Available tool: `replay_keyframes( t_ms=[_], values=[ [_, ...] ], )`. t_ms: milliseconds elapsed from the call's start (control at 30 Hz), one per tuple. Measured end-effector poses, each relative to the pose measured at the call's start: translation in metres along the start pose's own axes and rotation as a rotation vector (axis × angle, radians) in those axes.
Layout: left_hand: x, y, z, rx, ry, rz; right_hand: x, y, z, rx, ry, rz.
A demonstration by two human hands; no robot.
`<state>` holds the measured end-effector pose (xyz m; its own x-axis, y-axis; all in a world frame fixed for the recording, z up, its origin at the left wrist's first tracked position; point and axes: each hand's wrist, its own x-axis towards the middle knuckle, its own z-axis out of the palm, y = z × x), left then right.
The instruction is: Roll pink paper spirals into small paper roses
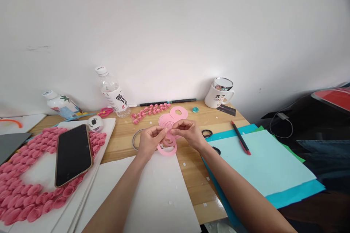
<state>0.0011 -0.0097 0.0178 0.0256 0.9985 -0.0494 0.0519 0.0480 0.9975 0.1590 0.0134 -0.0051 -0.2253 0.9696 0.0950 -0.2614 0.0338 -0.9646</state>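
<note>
My left hand [152, 139] and my right hand [189, 133] meet above the desk, fingertips pinched close together. Between them is a pink paper spiral strip [167, 150], whose loops dangle below my fingers over the edge of a white sheet [161, 193]. Just behind the hands lie flat pink paper rings [179, 113], partly covered by my fingers. Rolled pink paper flowers [149, 111] stand in rows farther back, and a small teal paper roll [195, 109] sits to their right. Black-handled scissors [207, 133] are partly hidden beneath my right forearm.
At left, a phone [73, 154] rests on a board with many pink paper flowers [35, 200]. A water bottle [113, 94], a mug [218, 93] and pens [168, 102] stand or lie along the wall. Blue paper sheets [262, 164] with a pen [240, 138] occupy the right.
</note>
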Motion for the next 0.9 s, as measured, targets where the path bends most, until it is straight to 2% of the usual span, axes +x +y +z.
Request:
replay_keyframes(
  t_ms=[400, 900],
  values=[
    [0.0001, 0.0026, 0.0003, 0.018, 0.02, 0.011, 0.0026, -0.0011, -0.0049, -0.025, -0.051, 0.035],
    [0.0016, -0.0045, -0.0016, 0.034, -0.012, 0.034, 0.0032, 0.0021, -0.0051, 0.029, 0.035, 0.019]
  ],
)
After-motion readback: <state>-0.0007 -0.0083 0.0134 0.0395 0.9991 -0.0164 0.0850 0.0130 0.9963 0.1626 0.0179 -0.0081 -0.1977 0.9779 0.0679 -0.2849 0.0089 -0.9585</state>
